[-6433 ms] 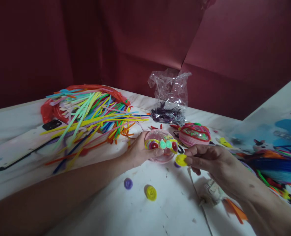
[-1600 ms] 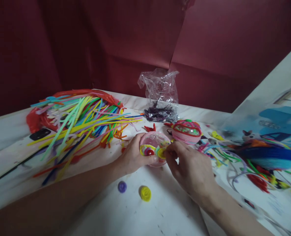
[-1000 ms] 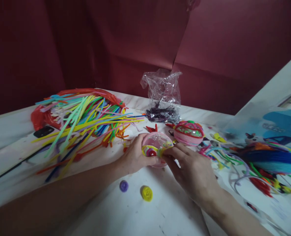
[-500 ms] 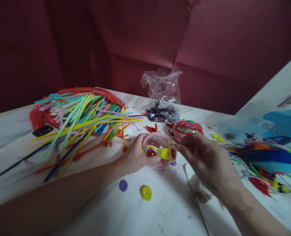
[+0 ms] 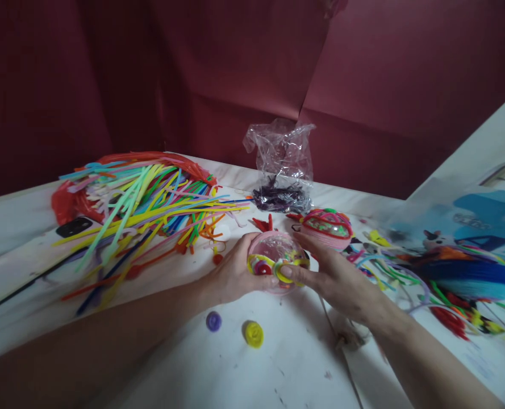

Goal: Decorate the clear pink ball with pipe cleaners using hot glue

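A round, clear-topped pink ball (image 5: 273, 247) is held between both hands over the white table. Yellow pipe cleaner and coiled discs, one of them red inside purple, run across its near side. My left hand (image 5: 237, 271) wraps its left side, thumb along the lower front. On the right, my right hand (image 5: 325, 267) grips the ball, its thumb pressing on a yellow coiled disc (image 5: 283, 273). The far fingers of both hands are partly hidden. Nearer to me lie a purple coil (image 5: 213, 321) and a yellow coil (image 5: 254, 334).
A heap of colourful pipe cleaners (image 5: 150, 199) spreads at the left beside a phone (image 5: 30, 258). Behind the hands stand a clear plastic bag (image 5: 283, 165) with dark strands and another decorated ball (image 5: 328, 229). A blue yarn-like bundle (image 5: 469, 272) lies at the right.
My right hand has moved left from the ball's edge to grip its right side, thumb now on the yellow disc. My left hand keeps its hold.
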`<state>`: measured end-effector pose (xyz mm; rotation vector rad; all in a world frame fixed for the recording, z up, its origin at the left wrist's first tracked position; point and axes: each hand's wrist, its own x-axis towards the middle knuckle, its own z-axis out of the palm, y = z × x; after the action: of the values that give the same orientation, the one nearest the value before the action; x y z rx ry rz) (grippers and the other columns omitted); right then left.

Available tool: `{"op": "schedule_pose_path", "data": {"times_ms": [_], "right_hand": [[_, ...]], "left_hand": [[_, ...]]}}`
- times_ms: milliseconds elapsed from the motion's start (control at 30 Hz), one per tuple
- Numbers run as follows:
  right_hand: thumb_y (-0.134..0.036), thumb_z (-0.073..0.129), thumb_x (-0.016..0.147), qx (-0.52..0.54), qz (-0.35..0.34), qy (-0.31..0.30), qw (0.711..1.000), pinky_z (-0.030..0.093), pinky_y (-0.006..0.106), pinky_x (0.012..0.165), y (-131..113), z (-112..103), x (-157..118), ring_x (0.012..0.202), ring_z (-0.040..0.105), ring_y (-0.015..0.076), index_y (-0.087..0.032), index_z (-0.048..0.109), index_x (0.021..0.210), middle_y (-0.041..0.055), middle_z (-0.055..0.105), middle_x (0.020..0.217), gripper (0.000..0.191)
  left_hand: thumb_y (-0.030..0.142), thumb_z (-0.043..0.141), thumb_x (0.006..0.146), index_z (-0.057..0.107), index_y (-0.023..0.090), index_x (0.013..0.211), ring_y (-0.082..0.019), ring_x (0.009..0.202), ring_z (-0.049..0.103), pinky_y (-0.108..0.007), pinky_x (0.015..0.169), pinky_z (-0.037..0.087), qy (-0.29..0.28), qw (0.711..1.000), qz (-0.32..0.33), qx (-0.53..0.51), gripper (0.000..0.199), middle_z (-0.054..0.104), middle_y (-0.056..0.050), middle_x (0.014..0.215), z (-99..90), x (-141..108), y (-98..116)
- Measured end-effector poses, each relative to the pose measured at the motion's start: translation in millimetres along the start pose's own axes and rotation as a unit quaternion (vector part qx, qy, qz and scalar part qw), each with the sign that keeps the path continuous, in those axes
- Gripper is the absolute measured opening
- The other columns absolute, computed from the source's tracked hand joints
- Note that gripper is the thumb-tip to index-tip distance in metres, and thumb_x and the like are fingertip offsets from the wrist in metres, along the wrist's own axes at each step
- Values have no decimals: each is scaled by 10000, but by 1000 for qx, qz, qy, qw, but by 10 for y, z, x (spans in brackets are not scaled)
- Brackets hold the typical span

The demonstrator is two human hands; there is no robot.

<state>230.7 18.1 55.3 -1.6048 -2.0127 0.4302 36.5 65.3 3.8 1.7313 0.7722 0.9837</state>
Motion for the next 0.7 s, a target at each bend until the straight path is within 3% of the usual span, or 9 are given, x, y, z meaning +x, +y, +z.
{"op": "schedule_pose_path", "data": {"times_ms": [167, 400, 700], "right_hand": [[-583, 551, 818, 3, 30, 0, 1000, 479, 473, 909, -35, 19, -20, 1160, 551, 328, -131, 427, 1379, 179, 530, 1325, 730], [-592, 571, 758, 32, 51, -10, 998, 448, 457, 931, -50, 34, 1, 1095, 577, 301, -170, 474, 1329, 128, 585, 1263, 717], [-609, 564, 739, 60, 63, -10, 996, 434, 445, 933, -62, 45, -4, 1112, 549, 287, -189, 485, 1275, 111, 561, 1275, 686]], "left_hand": [[410, 770, 676, 410, 237, 1311, -295, 1189, 520, -438, 973, 436, -63, 998, -2, -24, 750, 536, -98, 1313, -50, 9, 42], [425, 794, 643, 471, 236, 1208, -280, 1093, 563, -401, 885, 462, -6, 1000, 6, 24, 677, 592, -72, 1195, -19, 43, -14], [369, 805, 612, 485, 214, 1196, -275, 1058, 568, -393, 861, 467, -22, 1000, -14, -7, 684, 583, -77, 1177, -27, 80, 34]]}}
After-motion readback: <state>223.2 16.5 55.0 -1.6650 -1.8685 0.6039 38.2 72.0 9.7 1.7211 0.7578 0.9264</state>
